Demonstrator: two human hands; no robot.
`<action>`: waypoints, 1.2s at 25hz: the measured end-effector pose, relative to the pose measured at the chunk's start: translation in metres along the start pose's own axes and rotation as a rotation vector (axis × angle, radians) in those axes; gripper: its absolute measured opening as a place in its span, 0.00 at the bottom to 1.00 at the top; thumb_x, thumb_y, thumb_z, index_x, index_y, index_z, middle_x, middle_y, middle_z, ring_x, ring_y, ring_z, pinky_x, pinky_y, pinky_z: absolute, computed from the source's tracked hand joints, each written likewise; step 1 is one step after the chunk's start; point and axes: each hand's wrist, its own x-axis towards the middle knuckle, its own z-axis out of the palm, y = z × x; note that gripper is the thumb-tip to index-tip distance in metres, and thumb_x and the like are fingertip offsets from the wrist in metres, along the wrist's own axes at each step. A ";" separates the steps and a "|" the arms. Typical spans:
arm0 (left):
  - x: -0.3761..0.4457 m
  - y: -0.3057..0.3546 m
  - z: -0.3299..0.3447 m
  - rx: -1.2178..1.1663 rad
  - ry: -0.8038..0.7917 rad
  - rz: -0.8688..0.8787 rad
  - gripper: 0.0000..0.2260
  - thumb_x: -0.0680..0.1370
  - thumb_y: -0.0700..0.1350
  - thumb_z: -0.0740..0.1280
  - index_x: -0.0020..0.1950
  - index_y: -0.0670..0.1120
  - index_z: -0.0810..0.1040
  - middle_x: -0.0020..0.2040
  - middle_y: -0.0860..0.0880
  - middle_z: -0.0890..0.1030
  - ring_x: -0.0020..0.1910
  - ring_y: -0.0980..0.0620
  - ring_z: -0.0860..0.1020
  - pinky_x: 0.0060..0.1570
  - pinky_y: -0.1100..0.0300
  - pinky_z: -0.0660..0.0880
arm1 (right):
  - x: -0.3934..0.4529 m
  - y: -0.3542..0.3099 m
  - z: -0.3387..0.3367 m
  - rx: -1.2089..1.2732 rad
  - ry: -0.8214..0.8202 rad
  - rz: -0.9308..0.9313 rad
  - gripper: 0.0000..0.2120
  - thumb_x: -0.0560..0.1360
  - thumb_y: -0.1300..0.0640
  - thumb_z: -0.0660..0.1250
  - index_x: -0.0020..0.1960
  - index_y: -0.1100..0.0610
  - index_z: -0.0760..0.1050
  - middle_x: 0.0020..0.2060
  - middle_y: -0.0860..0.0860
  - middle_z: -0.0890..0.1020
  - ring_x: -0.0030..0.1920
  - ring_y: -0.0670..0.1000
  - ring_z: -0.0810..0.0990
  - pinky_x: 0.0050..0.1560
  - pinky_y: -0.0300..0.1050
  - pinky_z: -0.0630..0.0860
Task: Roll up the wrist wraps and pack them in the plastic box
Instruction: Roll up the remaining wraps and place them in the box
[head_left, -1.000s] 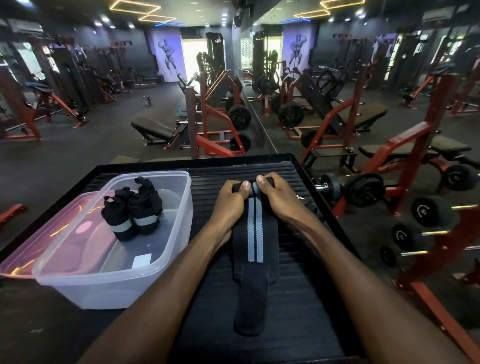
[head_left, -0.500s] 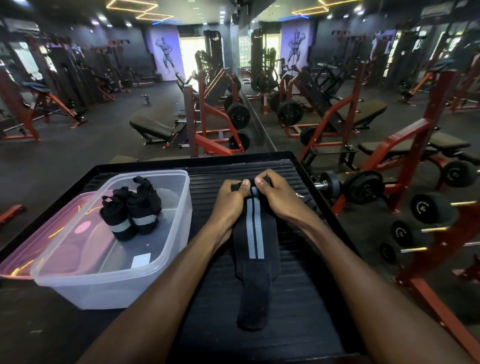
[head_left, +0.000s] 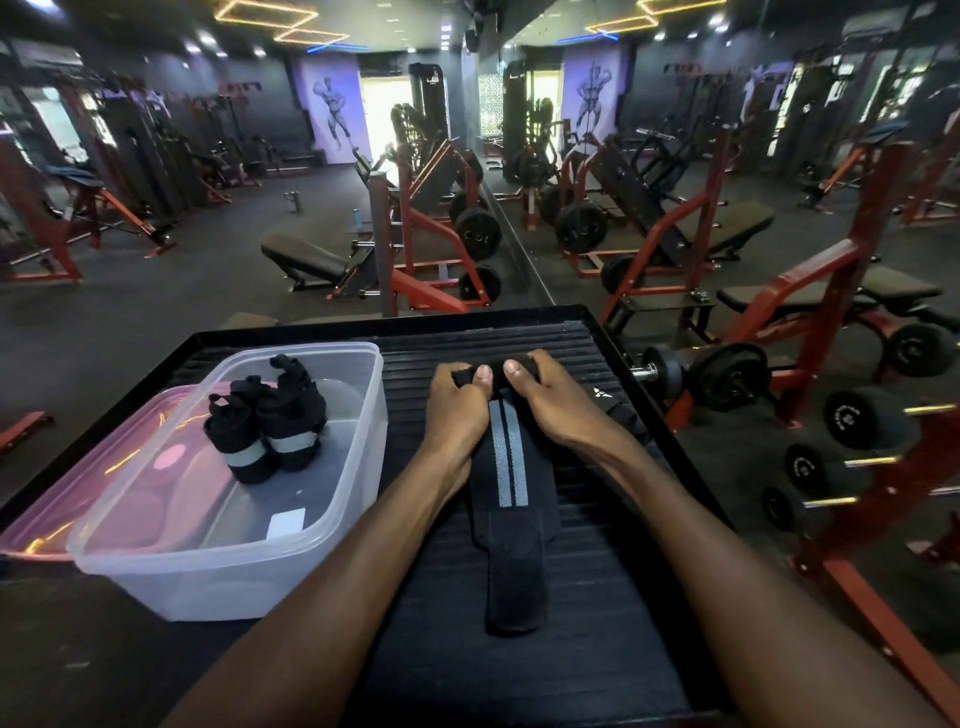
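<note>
the wrist wrap (head_left: 511, 499) lies flat on the black tabletop (head_left: 597, 623), just beside the plastic box (head_left: 358, 467); the left hand (head_left: 457, 410) and right hand (head_left: 550, 400) both pinch its rolled far end; it looks soft, light and floppy; best held tight at the roll.

The room is dim, lit by orange ceiling strips (head_left: 280, 18) and small spotlights overhead. A bright doorway (head_left: 384, 111) far beyond the fingers (head_left: 483, 375) is blown out white. The box (head_left: 358, 467) rim catches soft glare. Straight lines bow at the edges; the far machines look soft.
</note>
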 end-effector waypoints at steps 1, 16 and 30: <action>0.001 0.000 0.000 -0.023 -0.010 -0.024 0.08 0.81 0.46 0.66 0.58 0.45 0.77 0.51 0.46 0.84 0.52 0.48 0.82 0.54 0.53 0.79 | 0.000 0.000 -0.001 0.024 0.011 -0.021 0.08 0.83 0.49 0.59 0.50 0.52 0.72 0.44 0.46 0.78 0.47 0.47 0.77 0.52 0.48 0.73; -0.001 0.007 -0.002 -0.164 -0.102 -0.105 0.24 0.71 0.58 0.74 0.61 0.44 0.78 0.54 0.45 0.85 0.54 0.46 0.84 0.59 0.47 0.79 | 0.000 0.000 -0.002 0.168 0.054 -0.045 0.04 0.82 0.56 0.62 0.53 0.55 0.74 0.47 0.49 0.81 0.48 0.47 0.78 0.55 0.47 0.74; 0.012 -0.010 -0.001 -0.111 -0.147 -0.062 0.42 0.62 0.71 0.75 0.69 0.49 0.74 0.64 0.46 0.81 0.62 0.47 0.81 0.64 0.45 0.75 | 0.003 0.001 -0.007 0.174 0.030 -0.059 0.02 0.80 0.57 0.65 0.53 0.54 0.74 0.46 0.54 0.80 0.47 0.50 0.78 0.55 0.53 0.77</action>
